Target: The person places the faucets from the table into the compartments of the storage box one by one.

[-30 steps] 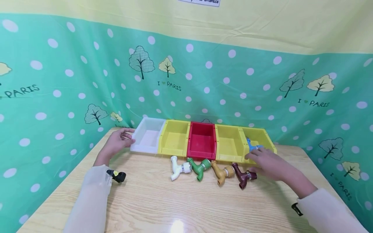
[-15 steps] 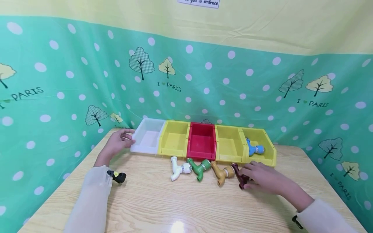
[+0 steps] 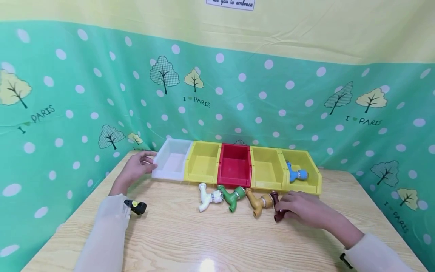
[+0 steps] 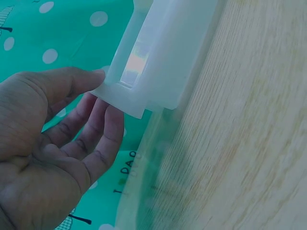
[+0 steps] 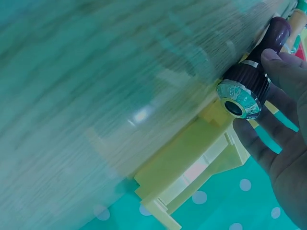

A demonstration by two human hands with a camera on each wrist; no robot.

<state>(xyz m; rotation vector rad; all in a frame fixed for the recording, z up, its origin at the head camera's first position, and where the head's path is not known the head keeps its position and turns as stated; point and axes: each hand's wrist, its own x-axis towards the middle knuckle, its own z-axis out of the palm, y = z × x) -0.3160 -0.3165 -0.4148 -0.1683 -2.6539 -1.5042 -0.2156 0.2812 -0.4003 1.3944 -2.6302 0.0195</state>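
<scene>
At the left end of the bin row, my left hand [image 3: 135, 167] pinches the corner of the translucent white bin [image 4: 158, 62], thumb above and fingers below. My right hand [image 3: 304, 207] grips a maroon tap [image 3: 275, 199] on the table; in the right wrist view the thumb lies along one side of this tap [image 5: 276, 36] and the fingers reach round the other. Left of it lie a mustard tap [image 3: 257, 206], a green tap [image 3: 232, 200] and a white tap [image 3: 205, 202]. A blue tap [image 3: 299, 175] lies in the rightmost yellow bin [image 3: 313, 166].
Between the end bins stand a yellow bin [image 3: 204, 158], a red bin [image 3: 235, 166] and another yellow bin [image 3: 266, 170]. They line the back of the wooden table [image 3: 190, 241], before a green dotted curtain [image 3: 258, 98].
My right hand has left the rightmost yellow bin, where the blue tap lies, and come down to the maroon tap, which it now grips. The left hand stays at the white bin.
</scene>
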